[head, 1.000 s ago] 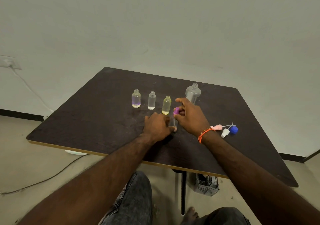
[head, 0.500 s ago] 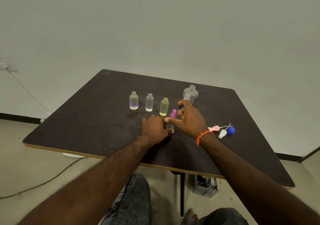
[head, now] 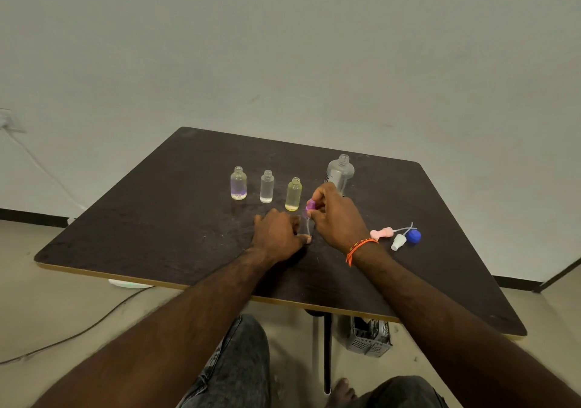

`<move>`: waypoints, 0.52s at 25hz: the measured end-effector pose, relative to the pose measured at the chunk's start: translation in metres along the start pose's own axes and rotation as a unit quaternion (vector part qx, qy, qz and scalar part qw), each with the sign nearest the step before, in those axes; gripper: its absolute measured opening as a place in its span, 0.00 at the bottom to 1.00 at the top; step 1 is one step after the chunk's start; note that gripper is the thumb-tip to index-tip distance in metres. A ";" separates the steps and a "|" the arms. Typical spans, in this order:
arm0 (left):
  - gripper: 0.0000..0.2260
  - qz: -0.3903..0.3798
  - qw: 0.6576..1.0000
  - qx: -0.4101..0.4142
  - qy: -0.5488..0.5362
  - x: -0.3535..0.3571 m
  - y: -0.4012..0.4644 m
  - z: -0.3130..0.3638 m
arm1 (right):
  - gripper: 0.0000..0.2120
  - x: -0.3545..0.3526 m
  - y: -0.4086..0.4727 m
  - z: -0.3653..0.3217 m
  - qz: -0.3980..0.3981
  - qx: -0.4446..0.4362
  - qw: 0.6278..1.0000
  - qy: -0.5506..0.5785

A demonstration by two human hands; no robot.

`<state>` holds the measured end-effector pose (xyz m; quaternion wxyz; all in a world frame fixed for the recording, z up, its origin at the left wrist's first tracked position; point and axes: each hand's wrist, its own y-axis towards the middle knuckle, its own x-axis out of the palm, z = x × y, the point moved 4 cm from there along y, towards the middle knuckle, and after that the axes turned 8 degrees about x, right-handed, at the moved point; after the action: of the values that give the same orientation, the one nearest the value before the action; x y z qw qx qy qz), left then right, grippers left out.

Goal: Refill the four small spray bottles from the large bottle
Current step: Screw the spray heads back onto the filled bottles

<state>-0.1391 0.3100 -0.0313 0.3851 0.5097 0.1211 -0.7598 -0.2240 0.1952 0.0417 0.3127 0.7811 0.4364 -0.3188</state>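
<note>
Your left hand (head: 278, 234) grips the lower body of a small clear spray bottle (head: 305, 226) that stands on the dark table (head: 157, 219), the fingers curled round it so that only a narrow strip of the clear wall shows between your two hands. Your right hand (head: 336, 215) pinches the purple spray cap (head: 310, 204) at the top of that same bottle; whether the cap is seated on the neck or just lifted off it cannot be told. An orange thread band (head: 358, 248) circles your right wrist. Take the held bottle as the landmark: just behind it and a little to its left stands the yellowish small bottle (head: 293, 194), uncapped; further left in the same row come a clear small bottle (head: 267, 187) and then a small bottle with a purple tint (head: 238, 183), both open at the neck and upright, each apart from its neighbour. Behind the held bottle and to its right, partly hidden by your right hand, stands the large clear bottle (head: 340, 173), upright with its neck open. Well to the right of the held bottle, past your right wrist, three loose caps lie close together on the table: a pink spray cap (head: 381, 233), a white spray cap (head: 398, 242) and a blue cap (head: 413, 236), with thin dip tubes running from the cluster.
</note>
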 end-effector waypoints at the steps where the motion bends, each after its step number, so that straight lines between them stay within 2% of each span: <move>1: 0.12 -0.002 1.000 -0.001 0.002 0.000 0.000 0.000 | 0.11 0.000 0.000 0.001 -0.002 0.002 1.000 -0.001; 9: 0.13 -0.002 1.000 0.000 0.016 0.001 0.003 0.002 | 0.11 0.002 -0.001 0.002 0.005 0.009 1.000 0.003; 13: 0.15 0.019 0.998 0.016 -0.066 -0.009 0.002 -0.001 | 0.12 0.006 -0.009 0.001 0.014 0.010 0.998 0.060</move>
<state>-0.1351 0.3137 -0.0232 0.3986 0.4667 0.0737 -0.7860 -0.2291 0.2012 0.0346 0.2827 0.8079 0.4404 -0.2709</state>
